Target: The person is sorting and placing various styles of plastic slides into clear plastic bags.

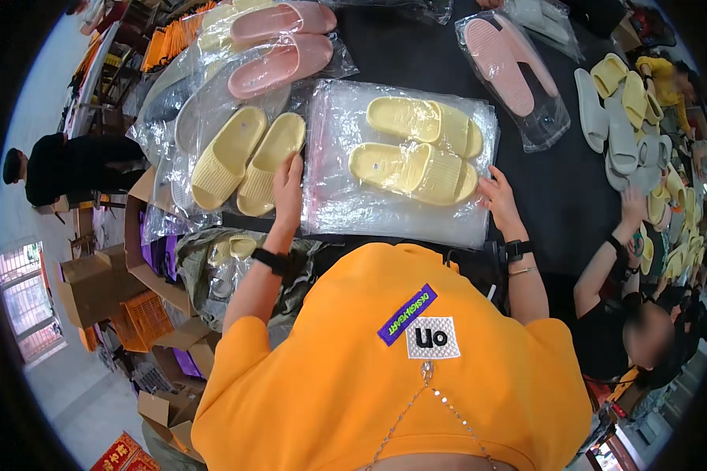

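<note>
A pair of pale yellow slippers (pixel 416 169) lies on a stack of clear plastic bags (pixel 338 212) in front of me; plastic glare crosses the slippers, so they seem to be inside the top bag. My right hand (pixel 501 202) is at the stack's right edge by the slipper toes, fingers apart. Left of the stack rests a second pair of yellow slippers (pixel 226 161) in clear plastic. My left hand (pixel 288 192) is stretched out against the near slipper of that pair, fingertips along its side.
Bagged pink slippers lie far left (pixel 283 67) and far right (pixel 499 67) on the black table (pixel 416 47). Loose white and yellow slippers (pixel 624 118) are heaped at right, where a co-worker's hand (pixel 632 208) reaches in. Cardboard boxes (pixel 98 282) and an orange crate (pixel 143 320) stand at left.
</note>
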